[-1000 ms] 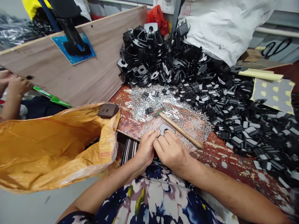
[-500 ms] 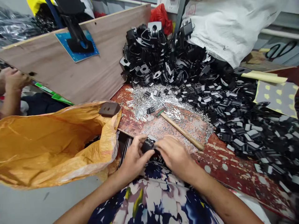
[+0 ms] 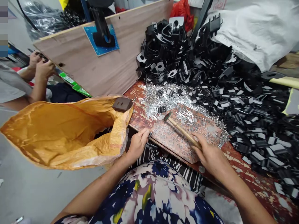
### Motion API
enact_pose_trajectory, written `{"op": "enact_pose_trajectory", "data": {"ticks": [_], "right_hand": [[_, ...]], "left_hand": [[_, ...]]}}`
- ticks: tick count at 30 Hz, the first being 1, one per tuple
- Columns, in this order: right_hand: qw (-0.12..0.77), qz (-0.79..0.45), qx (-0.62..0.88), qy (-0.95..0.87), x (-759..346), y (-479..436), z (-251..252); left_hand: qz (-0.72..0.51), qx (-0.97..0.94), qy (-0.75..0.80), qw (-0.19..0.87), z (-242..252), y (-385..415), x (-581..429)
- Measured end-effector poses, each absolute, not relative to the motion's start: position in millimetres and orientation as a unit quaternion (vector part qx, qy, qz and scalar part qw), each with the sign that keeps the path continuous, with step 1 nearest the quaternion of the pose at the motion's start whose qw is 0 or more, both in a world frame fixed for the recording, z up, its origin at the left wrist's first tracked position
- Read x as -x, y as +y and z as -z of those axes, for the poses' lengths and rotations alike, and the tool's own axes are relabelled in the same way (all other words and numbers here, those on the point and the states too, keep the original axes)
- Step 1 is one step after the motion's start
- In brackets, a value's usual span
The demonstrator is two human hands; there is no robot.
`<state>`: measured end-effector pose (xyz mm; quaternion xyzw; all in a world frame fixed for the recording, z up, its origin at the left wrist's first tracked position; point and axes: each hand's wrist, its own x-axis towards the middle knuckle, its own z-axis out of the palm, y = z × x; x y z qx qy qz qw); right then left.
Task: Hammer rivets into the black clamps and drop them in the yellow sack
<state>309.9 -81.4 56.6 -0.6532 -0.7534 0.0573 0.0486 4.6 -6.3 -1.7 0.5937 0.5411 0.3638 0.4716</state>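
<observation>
My right hand (image 3: 207,152) is wrapped round the rear end of the wooden handle of a hammer (image 3: 181,129). The hammer's small dark head points away from me over a speckled stone slab (image 3: 187,133). At the slab's near left corner, my left hand (image 3: 139,143) is closed in a pinch on a black plastic clip (image 3: 151,145). Most of the clip is hidden by the fingers and the table edge. Beyond the slab lies a heap of thin metal pins (image 3: 161,99), with a few small black plastic pieces among them.
A yellow woven sack (image 3: 58,130) gapes open at the left, a brown block (image 3: 122,104) on its rim. Black plastic parts (image 3: 257,124) cover the right of the red table. A plywood board (image 3: 93,68) stands behind. Another person's hands (image 3: 42,65) work at far left.
My right hand has left the black clip and taken hold of the hammer's handle. My left hand still holds the clip, now at the slab's corner. The camera view has turned left.
</observation>
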Motion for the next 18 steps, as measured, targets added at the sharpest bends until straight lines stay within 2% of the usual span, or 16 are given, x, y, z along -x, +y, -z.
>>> {"op": "enact_pose_trajectory", "data": {"ticks": [7,9,12,16,18], "right_hand": [[0.246,-0.034,0.542,-0.803,-288.3,-113.6,-81.1],[0.242,-0.035,0.535,-0.809,-280.4,-113.7,-71.6],[0.188,-0.057,0.539,-0.819,-275.0,-112.1,-57.3],[0.254,-0.065,0.544,-0.797,-277.0,-116.0,-57.4],[0.251,-0.076,0.545,-0.796,-277.2,-116.9,-59.0]], "left_hand": [[-0.387,-0.574,0.564,0.450,8.1,-4.8,-4.8],[-0.389,-0.571,0.568,0.447,9.5,-4.5,-5.4],[-0.392,-0.569,0.570,0.445,10.5,-4.0,-5.6],[-0.391,-0.566,0.567,0.454,11.2,-3.6,-5.3],[-0.390,-0.564,0.568,0.455,11.3,-3.5,-5.2]]}}
